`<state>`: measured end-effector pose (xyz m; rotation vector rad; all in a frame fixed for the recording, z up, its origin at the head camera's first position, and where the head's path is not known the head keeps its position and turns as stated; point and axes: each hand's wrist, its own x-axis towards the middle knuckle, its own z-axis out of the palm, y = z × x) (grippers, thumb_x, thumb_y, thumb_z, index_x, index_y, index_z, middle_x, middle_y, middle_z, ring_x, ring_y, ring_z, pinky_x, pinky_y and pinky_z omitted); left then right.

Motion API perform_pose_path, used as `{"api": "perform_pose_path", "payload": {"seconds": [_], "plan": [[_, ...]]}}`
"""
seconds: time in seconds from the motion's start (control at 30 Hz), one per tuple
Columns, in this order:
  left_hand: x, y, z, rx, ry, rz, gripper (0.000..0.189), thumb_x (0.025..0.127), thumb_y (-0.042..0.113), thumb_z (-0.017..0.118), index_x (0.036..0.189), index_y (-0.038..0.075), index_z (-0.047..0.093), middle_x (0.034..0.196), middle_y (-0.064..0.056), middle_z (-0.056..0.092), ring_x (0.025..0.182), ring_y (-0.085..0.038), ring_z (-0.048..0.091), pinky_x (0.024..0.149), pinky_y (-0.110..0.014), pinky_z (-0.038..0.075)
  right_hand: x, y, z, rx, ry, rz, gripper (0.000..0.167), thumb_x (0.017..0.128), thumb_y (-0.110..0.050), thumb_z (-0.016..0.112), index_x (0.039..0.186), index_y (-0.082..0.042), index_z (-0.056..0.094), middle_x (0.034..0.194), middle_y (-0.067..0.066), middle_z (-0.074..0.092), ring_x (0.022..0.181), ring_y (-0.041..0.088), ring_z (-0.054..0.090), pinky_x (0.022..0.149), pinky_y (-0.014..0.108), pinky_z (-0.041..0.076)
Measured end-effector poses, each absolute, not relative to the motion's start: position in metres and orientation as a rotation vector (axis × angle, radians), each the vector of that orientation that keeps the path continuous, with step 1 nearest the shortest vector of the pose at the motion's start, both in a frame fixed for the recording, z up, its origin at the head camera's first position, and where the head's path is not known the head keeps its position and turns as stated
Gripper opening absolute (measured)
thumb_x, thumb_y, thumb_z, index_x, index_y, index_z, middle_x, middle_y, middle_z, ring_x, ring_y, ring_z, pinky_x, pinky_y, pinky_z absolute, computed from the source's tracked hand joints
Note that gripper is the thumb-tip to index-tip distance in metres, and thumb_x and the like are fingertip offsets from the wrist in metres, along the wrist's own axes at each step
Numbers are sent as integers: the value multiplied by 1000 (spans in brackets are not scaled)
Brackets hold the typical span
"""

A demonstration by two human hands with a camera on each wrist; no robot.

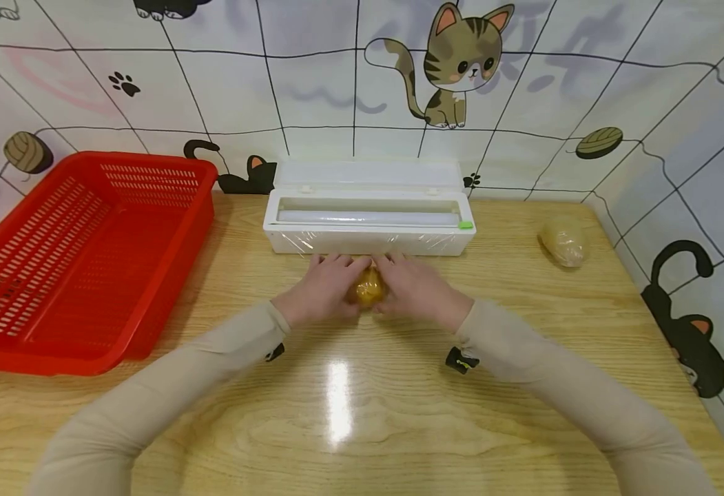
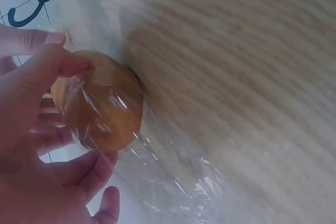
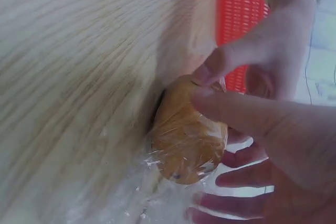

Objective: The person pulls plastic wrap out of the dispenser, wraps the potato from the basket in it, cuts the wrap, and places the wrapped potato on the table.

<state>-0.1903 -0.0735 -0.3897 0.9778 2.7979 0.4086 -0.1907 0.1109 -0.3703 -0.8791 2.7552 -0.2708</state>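
A round, orange-brown piece of produce (image 1: 370, 288), its exact kind unclear, is held between both hands just in front of a white cling film box (image 1: 368, 242). Clear cling film (image 2: 178, 182) covers its surface and trails loosely over the table. The left hand (image 1: 327, 289) holds its left side, with the thumb on the film. From the other side, the right hand (image 1: 417, 291) holds it too, its thumb pressing near the left thumb in the right wrist view. The fingers partly hide the piece in the head view.
At the left stands a red plastic basket (image 1: 169, 289). A pale yellow, film-wrapped round thing (image 1: 563, 242) lies at the back right of the wooden table (image 1: 399, 441). The box lid is raised, showing the film roll (image 1: 368, 218). Cat-patterned walls border the back and right.
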Motion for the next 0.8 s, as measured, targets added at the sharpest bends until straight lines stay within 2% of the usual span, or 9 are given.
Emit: {"api": "perform_pose_path", "payload": {"seconds": [0.17, 0.37, 0.6, 0.7, 0.8], "plan": [[-195, -76, -390, 1000, 2766, 517, 69, 78, 27, 80, 134, 8, 46, 122, -14, 56, 111, -32, 49, 93, -50, 37, -188, 104, -371, -942, 2892, -102, 71, 78, -43, 79, 126, 2, 54, 112, 14, 60, 104, 29, 57, 88, 44, 46], [-199, -81, -392, 1064, 2737, 694, 58, 78, 18, 80, 126, 2, 52, 109, -16, 48, 92, -26, 50, 80, -37, 47, -195, 104, -374, -906, 2877, -136, 64, 78, -45, 78, 121, -1, 59, 107, 11, 63, 95, 27, 60, 83, 45, 48], [-204, -85, -388, 1106, 2729, 672, 50, 84, 13, 75, 124, 0, 48, 115, -16, 52, 96, -25, 54, 84, -36, 49, -207, 106, -373, -819, 2783, -359, 50, 82, -39, 77, 112, -1, 60, 96, 7, 63, 84, 20, 59, 73, 34, 51], [-204, -84, -387, 1132, 2760, 580, 47, 87, 14, 73, 127, 3, 50, 117, -16, 53, 95, -25, 55, 83, -36, 50, -207, 109, -371, -821, 2746, -422, 53, 83, -36, 76, 118, -2, 58, 102, 8, 64, 91, 21, 60, 78, 34, 51], [-203, -83, -387, 1118, 2806, 476, 51, 87, 19, 72, 131, 7, 50, 116, -14, 54, 96, -26, 55, 83, -40, 49, -205, 116, -366, -856, 2731, -461, 62, 84, -36, 75, 132, -2, 52, 121, 13, 60, 107, 28, 58, 90, 41, 48]]}}
